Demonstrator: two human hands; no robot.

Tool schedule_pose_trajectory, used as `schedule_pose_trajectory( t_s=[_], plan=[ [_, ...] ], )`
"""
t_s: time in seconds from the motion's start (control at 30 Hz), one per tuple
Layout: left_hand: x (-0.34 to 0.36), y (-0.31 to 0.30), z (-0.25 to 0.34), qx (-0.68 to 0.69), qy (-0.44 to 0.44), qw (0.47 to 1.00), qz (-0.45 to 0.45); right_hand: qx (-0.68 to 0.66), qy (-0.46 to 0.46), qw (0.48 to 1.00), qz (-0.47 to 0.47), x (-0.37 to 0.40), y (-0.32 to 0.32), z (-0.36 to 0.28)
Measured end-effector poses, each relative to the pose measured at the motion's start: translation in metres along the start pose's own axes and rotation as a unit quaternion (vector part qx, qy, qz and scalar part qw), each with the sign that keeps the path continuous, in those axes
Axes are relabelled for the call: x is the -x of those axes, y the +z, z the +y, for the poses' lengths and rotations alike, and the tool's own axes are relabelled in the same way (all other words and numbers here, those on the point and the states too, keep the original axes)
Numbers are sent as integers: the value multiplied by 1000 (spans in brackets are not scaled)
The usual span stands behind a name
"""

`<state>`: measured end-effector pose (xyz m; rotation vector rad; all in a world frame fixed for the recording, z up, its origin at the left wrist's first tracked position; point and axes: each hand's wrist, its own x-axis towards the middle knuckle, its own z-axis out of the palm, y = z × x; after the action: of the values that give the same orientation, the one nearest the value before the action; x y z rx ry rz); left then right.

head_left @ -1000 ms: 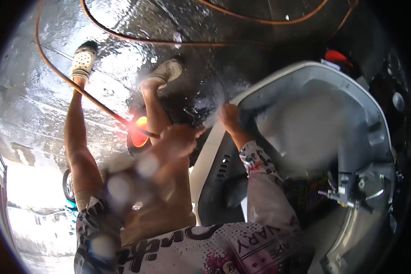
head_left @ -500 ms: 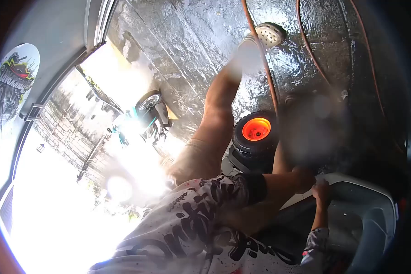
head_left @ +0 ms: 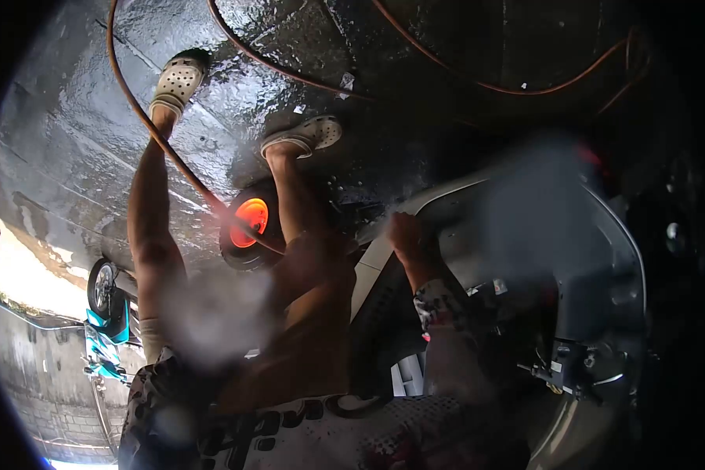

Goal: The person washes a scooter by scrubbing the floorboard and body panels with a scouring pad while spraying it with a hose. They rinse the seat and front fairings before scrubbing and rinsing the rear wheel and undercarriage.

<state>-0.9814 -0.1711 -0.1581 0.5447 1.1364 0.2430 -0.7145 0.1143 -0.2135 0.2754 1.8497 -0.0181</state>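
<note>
My right hand [head_left: 407, 235] is closed in a fist at the pale rim of a vehicle body opening [head_left: 450, 188]. What its fingers hold, if anything, is hidden. Just left of it, my left hand [head_left: 338, 249] reaches in low over my thigh; shadow and blur hide its fingers. A brown-orange hose [head_left: 157, 133] runs down from the upper left and disappears by my left forearm. Close behind that forearm stands a black tyre with a glowing orange rim [head_left: 251, 222]. Blurred smudges on the lens cover part of my left arm and part of the body opening.
Wet dark floor [head_left: 227, 86] spreads around my feet in pale clogs [head_left: 178, 80]. More hose [head_left: 478, 83] loops across the floor ahead. A teal motorbike [head_left: 106, 345] stands at the left, by a block wall [head_left: 47, 399]. Dark mechanical parts [head_left: 580, 364] sit inside the vehicle at right.
My view has swung right, so the tyre, legs and motorbike sit farther left. More of the vehicle opening and both clogs now show. My right hand remains closed by the rim.
</note>
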Motion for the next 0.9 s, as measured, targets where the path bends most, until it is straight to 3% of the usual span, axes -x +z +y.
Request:
schedule_pose_trajectory(
  t_s=[0.03, 0.07, 0.1, 0.13, 0.23, 0.3, 0.4, 0.43, 0.53, 0.57, 0.67, 0.7, 0.73, 0.8, 0.87, 0.9],
  plan=[
    [-4, 3, 6, 1, 6, 1000, -4, -1, 21, 1000, -15, 15, 6, -13],
    [-12, 9, 17, 5, 15, 1000, -9, -7, -14, 1000, -25, 33, 12, -24],
    [-25, 14, 37, 10, 30, 999, -11, 3, -13, 995, -103, 47, -6, -44],
    [-33, 19, 51, 13, 47, 999, -14, 2, -9, 994, -112, 57, -13, -43],
    [-32, 7, 77, 21, 71, 997, -9, 17, 31, 998, -50, 9, -7, -14],
    [-21, -13, 88, 21, 87, 996, -13, 27, -1, 1000, -7, -17, -12, 7],
    [-40, 6, 73, 39, 81, 996, -11, 21, -23, 999, 30, 7, 1, -7],
    [-48, 26, 73, 21, 31, 999, 13, -4, -34, 999, 40, 33, 8, -13],
    [-55, 22, 85, 35, 121, 992, -17, -47, -75, 996, 23, 24, 23, 9],
    [-60, 29, 88, 32, 101, 994, -25, 28, 42, 998, -34, 1, 8, 7],
    [-49, 19, 86, 1, 101, 995, -6, 49, 38, 998, -30, -26, 10, -2],
    [-47, 14, 85, 9, 68, 998, -8, 45, 48, 995, -75, -10, 1, -18],
    [-48, 11, 83, 14, 66, 998, -5, 29, 18, 995, -91, 5, 11, -29],
    [-51, 9, 80, -7, 77, 996, -33, -39, -105, 993, 32, 30, 52, -28],
    [-55, 17, 81, -14, 80, 996, -45, 23, -20, 996, -87, 4, 23, -24],
    [-52, 28, 81, -10, 73, 997, -32, 32, -12, 999, -43, -15, 25, -6]
  ],
)
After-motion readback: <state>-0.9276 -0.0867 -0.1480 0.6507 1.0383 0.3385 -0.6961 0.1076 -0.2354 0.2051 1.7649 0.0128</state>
